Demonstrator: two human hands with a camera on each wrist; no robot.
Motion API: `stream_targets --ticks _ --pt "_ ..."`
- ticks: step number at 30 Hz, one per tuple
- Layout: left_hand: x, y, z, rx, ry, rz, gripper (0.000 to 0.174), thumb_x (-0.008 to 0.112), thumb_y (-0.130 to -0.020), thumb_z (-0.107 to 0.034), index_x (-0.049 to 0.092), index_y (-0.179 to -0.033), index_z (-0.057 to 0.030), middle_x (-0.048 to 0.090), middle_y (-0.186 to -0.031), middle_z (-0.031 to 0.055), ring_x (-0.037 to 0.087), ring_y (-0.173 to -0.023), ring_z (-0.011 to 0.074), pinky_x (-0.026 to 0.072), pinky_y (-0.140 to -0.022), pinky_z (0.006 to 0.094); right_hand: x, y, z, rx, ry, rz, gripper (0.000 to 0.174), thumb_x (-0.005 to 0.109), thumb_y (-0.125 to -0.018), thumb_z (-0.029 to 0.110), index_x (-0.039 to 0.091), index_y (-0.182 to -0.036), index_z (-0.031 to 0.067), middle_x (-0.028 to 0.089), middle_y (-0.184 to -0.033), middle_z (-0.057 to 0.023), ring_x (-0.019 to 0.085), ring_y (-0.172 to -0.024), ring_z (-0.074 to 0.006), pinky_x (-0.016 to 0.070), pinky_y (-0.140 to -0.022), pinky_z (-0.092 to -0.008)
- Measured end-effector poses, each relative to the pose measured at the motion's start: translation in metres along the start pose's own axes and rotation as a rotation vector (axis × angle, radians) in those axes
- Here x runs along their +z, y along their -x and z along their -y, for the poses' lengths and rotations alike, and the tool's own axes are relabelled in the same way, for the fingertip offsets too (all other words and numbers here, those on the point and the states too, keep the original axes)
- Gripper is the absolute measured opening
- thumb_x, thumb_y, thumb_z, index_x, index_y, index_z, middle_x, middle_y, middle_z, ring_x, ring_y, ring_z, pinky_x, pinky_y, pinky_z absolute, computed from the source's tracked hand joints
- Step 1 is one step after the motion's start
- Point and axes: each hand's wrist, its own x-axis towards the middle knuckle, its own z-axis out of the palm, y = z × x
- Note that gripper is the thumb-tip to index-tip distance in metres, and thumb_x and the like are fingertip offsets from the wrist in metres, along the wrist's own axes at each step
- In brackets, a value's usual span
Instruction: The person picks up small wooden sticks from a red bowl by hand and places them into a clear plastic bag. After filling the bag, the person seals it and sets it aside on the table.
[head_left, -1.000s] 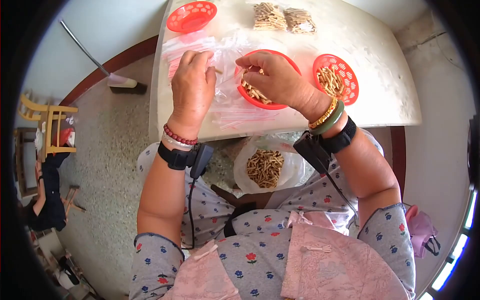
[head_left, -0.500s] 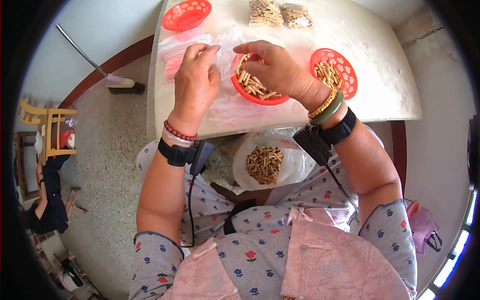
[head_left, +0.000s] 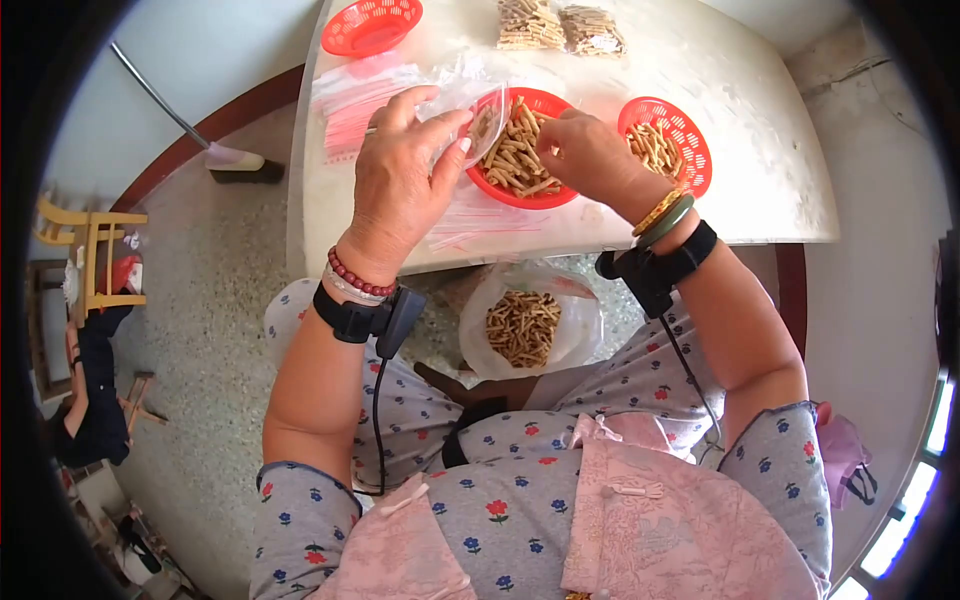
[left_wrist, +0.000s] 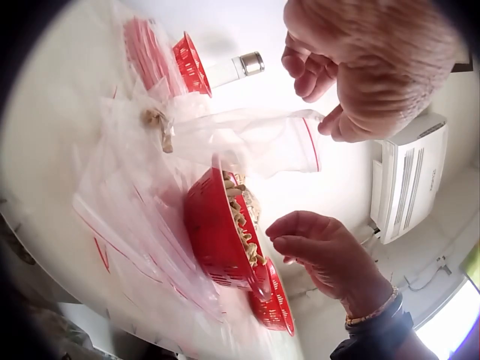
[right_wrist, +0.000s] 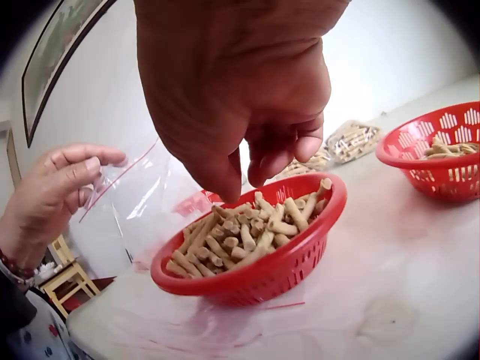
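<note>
My left hand [head_left: 400,175] pinches the edge of a clear zip bag [left_wrist: 247,139] with a red seal line, between thumb and fingers. The bag hangs beside a red plastic basket [right_wrist: 247,277], and a few short sticks [left_wrist: 159,127] lie at its bottom end. Short tan-brown sticks [head_left: 520,150] heap up inside the basket. Above the basket's right side hovers my right hand [head_left: 598,165], its fingers loosely bent. A gap shows between thumb and fingers in the right wrist view, with nothing visible in it.
A second red basket [head_left: 700,160] of sticks stands to the right, another red basket [head_left: 372,28] at the far left. Two filled bags [head_left: 530,25] lie at the back. Flat bags [head_left: 360,115] are stacked on the left. Below the table edge sits a large plastic bag [head_left: 580,335] of sticks.
My right hand has moved right, away from my left hand, over the basket. My left hand has turned, and the bag now spreads toward the basket's left rim.
</note>
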Motion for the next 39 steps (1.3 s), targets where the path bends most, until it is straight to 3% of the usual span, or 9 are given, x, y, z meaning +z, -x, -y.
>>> stream_targets --ticks 3,6,9,11,15,17,21,26,39 --pt "0.001 0.002 -0.002 -0.017 -0.012 0.084 0.030 0.068 -0.082 -0.005 0.069 -0.112 -0.0079 0.058 -0.123 0.0165 0.058 -0.109 0.0321 0.0481 -0.094 0.0389 0.007 0.002 0.011 0.025 0.072 0.029 0.017 0.068 -0.078 0.020 0.066 -0.088 0.0061 0.065 -0.090 -0.0146 0.064 -0.089 -0.0337 0.0511 -0.080 -0.0430" --pt "0.005 0.003 0.004 0.017 0.005 0.106 0.028 0.067 -0.081 -0.005 0.069 -0.109 -0.0070 0.061 -0.118 0.0171 0.063 -0.096 0.0326 0.0517 -0.084 0.0417 0.011 0.001 0.014 0.015 0.154 0.065 0.019 0.069 -0.078 0.022 0.065 -0.087 0.0055 0.065 -0.091 -0.0148 0.064 -0.089 -0.0340 0.0509 -0.080 -0.0438" --pt "0.010 0.003 0.011 -0.168 0.224 0.191 0.032 0.064 -0.081 0.000 0.067 -0.112 -0.0057 0.064 -0.110 0.0141 0.064 -0.080 0.0251 0.0528 -0.072 0.0364 0.015 0.000 0.014 0.053 0.187 0.054 0.017 0.067 -0.079 0.020 0.064 -0.085 0.0048 0.065 -0.091 -0.0152 0.064 -0.088 -0.0346 0.0509 -0.079 -0.0447" --pt "0.011 0.000 0.015 -0.405 0.555 0.098 0.033 0.063 -0.081 0.003 0.065 -0.113 -0.0045 0.065 -0.102 0.0112 0.060 -0.067 0.0186 0.0504 -0.063 0.0304 0.014 -0.001 0.014 0.052 0.201 0.024 0.014 0.065 -0.080 0.018 0.063 -0.084 0.0046 0.065 -0.091 -0.0154 0.064 -0.087 -0.0351 0.0509 -0.077 -0.0452" --pt "0.003 -0.003 0.021 -0.404 0.503 0.041 0.031 0.063 -0.082 0.002 0.065 -0.113 -0.0040 0.065 -0.099 0.0094 0.056 -0.061 0.0152 0.0492 -0.061 0.0273 0.010 0.001 0.014 0.048 0.189 -0.042 0.012 0.063 -0.081 0.016 0.064 -0.084 0.0054 0.064 -0.090 -0.0147 0.063 -0.085 -0.0352 0.0512 -0.076 -0.0454" --pt "0.006 0.000 0.019 -0.310 0.267 0.069 0.031 0.064 -0.084 0.000 0.066 -0.114 -0.0060 0.065 -0.102 0.0097 0.058 -0.066 0.0170 0.0505 -0.063 0.0290 0.006 0.001 0.014 0.028 0.167 -0.008 0.016 0.063 -0.082 0.017 0.066 -0.087 0.0020 0.066 -0.092 -0.0184 0.066 -0.085 -0.0354 0.0527 -0.076 -0.0450" --pt "0.008 0.000 0.010 -0.250 0.329 0.033 0.031 0.066 -0.084 -0.004 0.067 -0.114 -0.0086 0.063 -0.112 0.0117 0.063 -0.079 0.0203 0.0520 -0.066 0.0302 -0.001 0.002 0.016 0.063 0.187 -0.051 0.015 0.062 -0.082 0.017 0.065 -0.087 0.0032 0.065 -0.089 -0.0179 0.065 -0.084 -0.0351 0.0527 -0.076 -0.0447" --pt "0.008 -0.003 0.005 -0.053 0.167 -0.075 0.026 0.068 -0.085 -0.011 0.069 -0.110 -0.0105 0.054 -0.130 0.0153 0.056 -0.113 0.0318 0.0502 -0.088 0.0387 -0.012 0.007 0.016 -0.031 0.121 -0.242 0.015 0.062 -0.082 0.019 0.063 -0.086 0.0042 0.064 -0.085 -0.0148 0.064 -0.079 -0.0342 0.0528 -0.073 -0.0437" --pt "0.006 -0.001 -0.012 0.117 0.072 -0.070 0.020 0.074 -0.075 -0.011 0.071 -0.095 -0.0111 0.051 -0.138 0.0144 0.047 -0.127 0.0345 0.0353 -0.105 0.0440 -0.046 0.022 0.056 -0.249 -0.167 -0.394 0.009 0.067 -0.076 0.010 0.062 -0.081 0.0045 0.062 -0.076 -0.0113 0.063 -0.074 -0.0313 0.0509 -0.070 -0.0404"
